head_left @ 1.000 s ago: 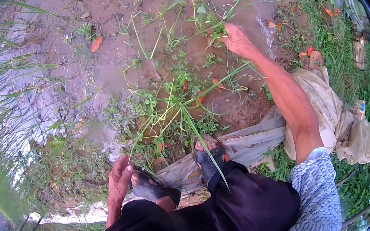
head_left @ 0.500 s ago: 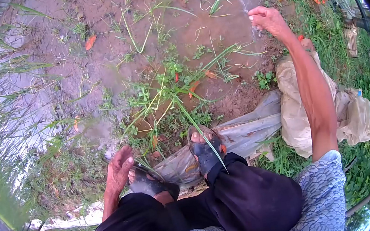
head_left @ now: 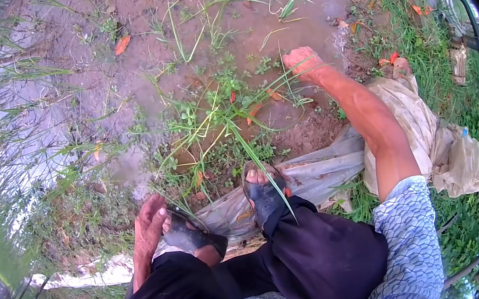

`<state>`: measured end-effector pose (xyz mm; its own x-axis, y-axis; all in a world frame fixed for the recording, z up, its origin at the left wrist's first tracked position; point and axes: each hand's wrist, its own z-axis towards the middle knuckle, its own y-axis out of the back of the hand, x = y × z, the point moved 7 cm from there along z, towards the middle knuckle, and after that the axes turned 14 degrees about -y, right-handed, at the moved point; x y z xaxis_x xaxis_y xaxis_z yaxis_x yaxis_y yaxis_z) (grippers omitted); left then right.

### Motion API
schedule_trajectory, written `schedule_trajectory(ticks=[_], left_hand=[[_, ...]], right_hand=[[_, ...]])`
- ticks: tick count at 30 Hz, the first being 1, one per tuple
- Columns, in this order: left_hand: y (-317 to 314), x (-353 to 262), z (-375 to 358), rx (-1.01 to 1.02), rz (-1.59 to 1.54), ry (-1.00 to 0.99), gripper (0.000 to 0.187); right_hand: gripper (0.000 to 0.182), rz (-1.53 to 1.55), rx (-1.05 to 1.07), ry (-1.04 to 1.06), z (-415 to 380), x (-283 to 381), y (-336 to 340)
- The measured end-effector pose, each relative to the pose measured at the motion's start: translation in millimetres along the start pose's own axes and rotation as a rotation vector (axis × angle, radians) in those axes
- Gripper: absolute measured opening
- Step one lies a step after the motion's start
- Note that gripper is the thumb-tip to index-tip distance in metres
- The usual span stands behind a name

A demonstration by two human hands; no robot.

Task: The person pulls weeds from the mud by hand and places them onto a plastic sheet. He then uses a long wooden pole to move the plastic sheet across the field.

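My right hand (head_left: 304, 62) is stretched out over the wet mud, its fingers curled closed beside the thin leaves of a grassy green plant (head_left: 229, 117). Whatever those fingers hold, if anything, is hidden. Small broad-leaved weeds (head_left: 184, 123) grow around the base of this plant, and one long blade reaches back over my trouser leg. Near my left sandal (head_left: 193, 237), my left hand (head_left: 149, 225) hangs with fingers extended and the thumb apart, holding nothing I can see.
A pale plastic sheet (head_left: 321, 169) runs along the bank under my right sandal (head_left: 265, 194). To the right lies a crumpled beige sack (head_left: 404, 109) on grass. Muddy water (head_left: 91, 78) with thin green shoots spreads ahead. Orange leaves (head_left: 123, 44) are scattered about.
My right hand has swung left and down from the mud's right side to the plant's leaf tips. My left hand has stayed nearly in place. The view has shifted slightly.
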<state>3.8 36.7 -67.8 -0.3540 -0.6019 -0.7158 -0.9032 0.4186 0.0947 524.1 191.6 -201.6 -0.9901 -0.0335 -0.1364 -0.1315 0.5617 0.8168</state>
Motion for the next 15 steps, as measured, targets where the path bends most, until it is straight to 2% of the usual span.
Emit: schedule_trajectory(ticks=[2,5,8,11,14,15], left_hand=[[2.6,-7.6,1.5,-0.012,-0.005,-0.005,0.062],[4.1,-10.0,0.6,-0.037,-0.001,-0.005,0.063],[3.4,5.5,0.4,0.002,-0.011,-0.020,0.064],[0.4,0.0,0.6,0.002,0.007,-0.001,0.063],[0.2,-4.4,3.6,-0.010,0.011,0.003,0.063],[1.1,-4.7,3.1,-0.017,0.011,0.004,0.063]], right_hand=[[0.009,0.144,0.019,0.014,-4.1,-12.2,2.7],[0.008,0.392,-0.199,0.058,-3.9,-41.6,6.7],[0.012,0.412,-0.265,-0.120,3.0,-57.2,-2.0],[0.021,0.635,-0.247,-0.045,-8.5,-28.4,25.4],[0.031,0.523,-0.213,-0.019,-2.5,1.9,25.2],[0.027,0.528,-0.278,-0.009,5.6,4.9,17.6]])
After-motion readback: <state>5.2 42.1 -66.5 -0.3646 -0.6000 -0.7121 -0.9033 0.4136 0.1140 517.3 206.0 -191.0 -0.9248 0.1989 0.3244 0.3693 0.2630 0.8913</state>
